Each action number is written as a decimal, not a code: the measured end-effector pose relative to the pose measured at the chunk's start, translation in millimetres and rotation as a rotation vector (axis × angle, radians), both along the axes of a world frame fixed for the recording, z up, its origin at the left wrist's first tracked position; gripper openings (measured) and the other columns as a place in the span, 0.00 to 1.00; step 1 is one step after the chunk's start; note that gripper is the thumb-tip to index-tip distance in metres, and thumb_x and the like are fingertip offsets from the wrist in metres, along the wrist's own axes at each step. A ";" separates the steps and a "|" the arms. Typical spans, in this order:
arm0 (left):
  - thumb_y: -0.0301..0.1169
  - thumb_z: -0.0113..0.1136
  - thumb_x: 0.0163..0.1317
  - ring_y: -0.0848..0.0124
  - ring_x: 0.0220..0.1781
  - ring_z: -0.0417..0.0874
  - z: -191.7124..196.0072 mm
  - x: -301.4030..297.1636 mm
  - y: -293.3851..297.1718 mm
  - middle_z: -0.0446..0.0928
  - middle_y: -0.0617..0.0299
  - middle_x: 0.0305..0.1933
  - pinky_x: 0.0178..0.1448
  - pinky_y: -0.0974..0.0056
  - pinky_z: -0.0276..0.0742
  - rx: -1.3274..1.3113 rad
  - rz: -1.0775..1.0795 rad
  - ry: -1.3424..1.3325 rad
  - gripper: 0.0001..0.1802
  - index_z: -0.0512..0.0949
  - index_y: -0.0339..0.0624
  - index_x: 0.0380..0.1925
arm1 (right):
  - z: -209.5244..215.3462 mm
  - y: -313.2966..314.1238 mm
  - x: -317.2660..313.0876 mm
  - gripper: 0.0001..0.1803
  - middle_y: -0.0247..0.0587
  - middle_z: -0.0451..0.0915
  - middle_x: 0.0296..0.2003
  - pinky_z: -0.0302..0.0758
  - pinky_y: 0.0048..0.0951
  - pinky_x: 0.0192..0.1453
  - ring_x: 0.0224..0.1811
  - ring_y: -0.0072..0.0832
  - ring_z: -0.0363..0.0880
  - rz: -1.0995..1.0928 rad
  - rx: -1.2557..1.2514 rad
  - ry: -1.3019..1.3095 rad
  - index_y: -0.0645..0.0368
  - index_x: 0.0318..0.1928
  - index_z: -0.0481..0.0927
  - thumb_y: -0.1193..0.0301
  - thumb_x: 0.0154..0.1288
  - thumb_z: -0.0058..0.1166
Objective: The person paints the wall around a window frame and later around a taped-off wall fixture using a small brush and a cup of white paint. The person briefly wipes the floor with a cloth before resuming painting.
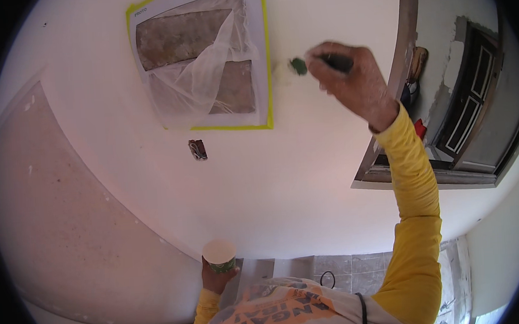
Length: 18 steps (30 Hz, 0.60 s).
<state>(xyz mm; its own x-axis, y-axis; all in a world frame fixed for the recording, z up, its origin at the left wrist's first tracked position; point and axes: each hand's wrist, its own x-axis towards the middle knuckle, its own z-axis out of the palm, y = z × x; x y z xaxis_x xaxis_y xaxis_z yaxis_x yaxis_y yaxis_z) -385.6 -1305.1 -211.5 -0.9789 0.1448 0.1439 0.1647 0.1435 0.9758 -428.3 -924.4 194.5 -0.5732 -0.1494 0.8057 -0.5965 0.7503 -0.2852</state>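
Observation:
My right hand point(349, 76) is raised to the pale wall point(254, 180), fingers closed around a small tool with a dark body and a green end point(298, 66). Blur hides the tool's exact kind. Its green end is at or very near the wall, beside a yellowish smudge point(282, 71). Low and close to my body, my left hand point(216, 277) grips a paper cup point(220, 253) from below. The cup has a green printed side and is upright; a pale, whitish surface shows at its top.
Left of the tool, clear plastic sheet point(212, 76) covers a recess edged with yellow-green tape point(269, 102). Below it an electrical box point(197, 150) with loose wires sits in the wall. A dark-framed opening point(430, 178) lies at right, steps point(257, 269) at the bottom.

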 end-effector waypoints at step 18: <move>0.28 0.83 0.44 0.64 0.59 0.80 13.7 -10.7 15.0 0.77 0.54 0.59 0.61 0.59 0.80 -0.050 -0.131 -0.031 0.48 0.62 0.39 0.63 | -125.6 -8.1 -13.5 0.15 0.43 0.80 0.27 0.75 0.25 0.26 0.21 0.27 0.78 0.009 0.003 0.299 0.67 0.50 0.79 0.83 0.62 0.59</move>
